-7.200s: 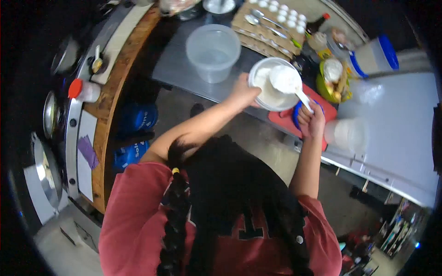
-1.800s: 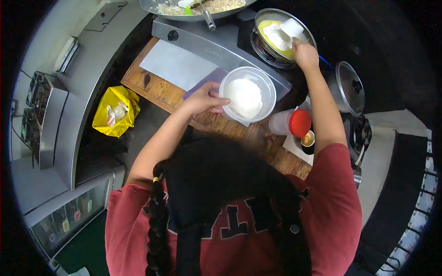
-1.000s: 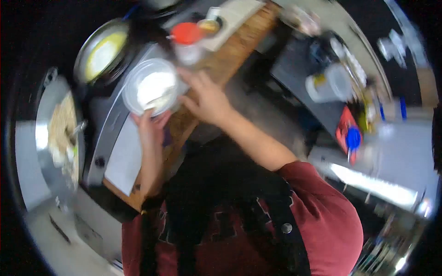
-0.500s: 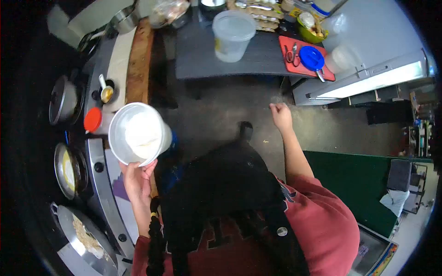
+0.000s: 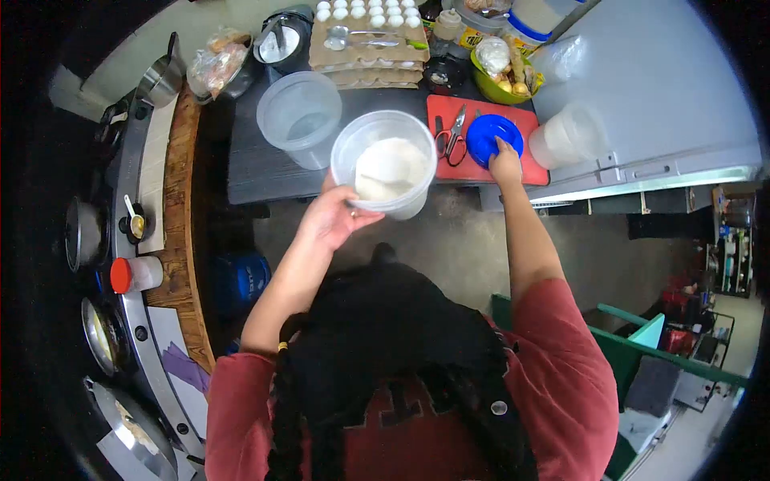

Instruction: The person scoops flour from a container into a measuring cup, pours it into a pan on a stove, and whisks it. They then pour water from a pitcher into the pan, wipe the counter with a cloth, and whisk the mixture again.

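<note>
My left hand [image 5: 341, 216] is wrapped round the lower side of a clear plastic tub [image 5: 383, 164] with white powder inside, held up at the edge of the dark table [image 5: 249, 176]. My right hand [image 5: 504, 163] reaches over a blue lid [image 5: 491, 135], its fingers on the lid's lower right part; whether they grip it is unclear. The lid lies on a red cutting board [image 5: 445, 108]. Scissors [image 5: 453, 136] rest to its left on the board. A larger, empty-looking clear tub [image 5: 299, 120] stands left of the held one.
Egg trays [image 5: 365, 56], a green bowl [image 5: 499, 90] of produce and a bag-topped bowl [image 5: 224, 68] are behind. A translucent container [image 5: 569, 136] stands right of the board, by the fridge [image 5: 674, 88]. Along the left run a wooden counter edge [image 5: 183, 200], a red-lidded jar [image 5: 136, 274] and pans [image 5: 132, 425].
The view has shifted towards the table. My left hand has carried the powder tub from the stove side to the table, and my right hand has come to the blue lid.
</note>
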Demonstrator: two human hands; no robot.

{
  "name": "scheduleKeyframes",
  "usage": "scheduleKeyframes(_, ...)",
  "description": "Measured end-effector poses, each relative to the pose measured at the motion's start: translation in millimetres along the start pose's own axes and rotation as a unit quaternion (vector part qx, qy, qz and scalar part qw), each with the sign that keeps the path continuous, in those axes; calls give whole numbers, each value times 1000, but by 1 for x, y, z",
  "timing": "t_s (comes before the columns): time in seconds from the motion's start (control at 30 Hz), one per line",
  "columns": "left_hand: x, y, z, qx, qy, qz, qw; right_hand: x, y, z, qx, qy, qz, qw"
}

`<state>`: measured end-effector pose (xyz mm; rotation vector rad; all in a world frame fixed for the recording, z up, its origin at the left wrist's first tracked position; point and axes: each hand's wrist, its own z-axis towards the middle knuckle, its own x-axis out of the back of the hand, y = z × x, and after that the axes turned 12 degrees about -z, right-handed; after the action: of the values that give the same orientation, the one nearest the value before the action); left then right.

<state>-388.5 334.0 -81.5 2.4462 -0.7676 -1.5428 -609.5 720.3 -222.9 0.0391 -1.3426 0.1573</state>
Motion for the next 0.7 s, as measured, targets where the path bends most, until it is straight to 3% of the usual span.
scheduleKeyframes(0.17,-20,0,88,-22,11,48,999,-18,11,50,33,-76,-82,993)
scheduleKeyframes(0.23,-19,4,108,-29,31,76,996,-18,4,53,32,-136,-175,975)
scheduleKeyframes(0.4,-15,6,127,-61,48,106,991,11,-1,68,76,-144,-185,969)
scheduleKeyframes(0.5,-10,12,124,-49,9,103,993,65,-38,75,32,95,-10,995)
scheduleKeyframes(0.53,-9,13,122,-35,-7,86,996,86,-59,78,35,94,-10,995)
scheduleKeyframes(0.6,-6,13,120,-37,-15,53,998,119,-107,79,114,52,288,949)
scheduleKeyframes(0.7,-9,16,116,-43,-39,24,998,147,-187,71,270,-8,224,936)
